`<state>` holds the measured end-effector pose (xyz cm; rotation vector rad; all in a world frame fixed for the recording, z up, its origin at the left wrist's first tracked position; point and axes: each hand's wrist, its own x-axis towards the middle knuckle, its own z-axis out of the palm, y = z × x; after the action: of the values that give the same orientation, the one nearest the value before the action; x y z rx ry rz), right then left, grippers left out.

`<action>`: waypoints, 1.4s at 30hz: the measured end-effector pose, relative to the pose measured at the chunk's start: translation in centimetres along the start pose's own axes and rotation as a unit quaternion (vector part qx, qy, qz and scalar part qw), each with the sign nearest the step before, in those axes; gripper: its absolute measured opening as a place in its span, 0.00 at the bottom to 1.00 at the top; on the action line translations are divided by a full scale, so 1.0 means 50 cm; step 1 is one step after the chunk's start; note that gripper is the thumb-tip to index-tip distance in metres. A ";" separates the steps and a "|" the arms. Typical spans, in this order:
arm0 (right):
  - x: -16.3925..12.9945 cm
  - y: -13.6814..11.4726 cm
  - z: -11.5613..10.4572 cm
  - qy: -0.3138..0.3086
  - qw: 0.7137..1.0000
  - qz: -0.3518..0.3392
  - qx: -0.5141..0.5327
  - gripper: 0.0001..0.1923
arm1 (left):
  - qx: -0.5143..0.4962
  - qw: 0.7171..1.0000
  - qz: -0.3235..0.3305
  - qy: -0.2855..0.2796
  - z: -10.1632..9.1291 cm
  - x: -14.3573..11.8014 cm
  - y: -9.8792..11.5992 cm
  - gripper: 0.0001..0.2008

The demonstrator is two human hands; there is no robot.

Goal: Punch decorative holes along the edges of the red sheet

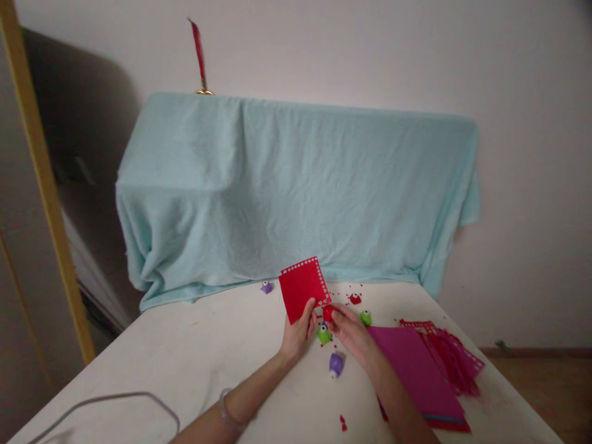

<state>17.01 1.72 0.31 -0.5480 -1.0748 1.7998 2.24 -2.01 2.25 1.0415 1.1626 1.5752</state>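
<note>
White table (208, 351), left hand (298, 333) pinching red paper square (303, 288), right hand (349, 330) closed around half-hidden red punch (328, 312).

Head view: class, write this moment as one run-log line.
left hand: holds red square paper sheet with punched border | right hand: grips small red craft punch at sheet corner | nearby: green punch, white table

1. The light is soft, dim and even, with a faint pink cast over the wall (324, 55).
2. A broad, soft-edged shadow darkens the left, beside the draped light-blue cloth (296, 185), so the light comes from the right or front.
3. No glare shows; the white table (194, 357) is evenly lit.
4. Focus is soft throughout, and the small paper punches are slightly blurred.
5. The wooden post (41, 185) leans at the left edge, a wide-angle distortion.
</note>
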 end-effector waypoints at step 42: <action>-0.004 -0.019 0.039 0.071 0.986 -0.061 -0.140 0.19 | 0.015 0.997 0.009 -0.075 0.000 -0.009 -0.004 0.29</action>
<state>16.14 0.87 2.09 -0.7510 -1.2431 1.4898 2.41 -2.43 2.00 1.1723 1.0803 1.4714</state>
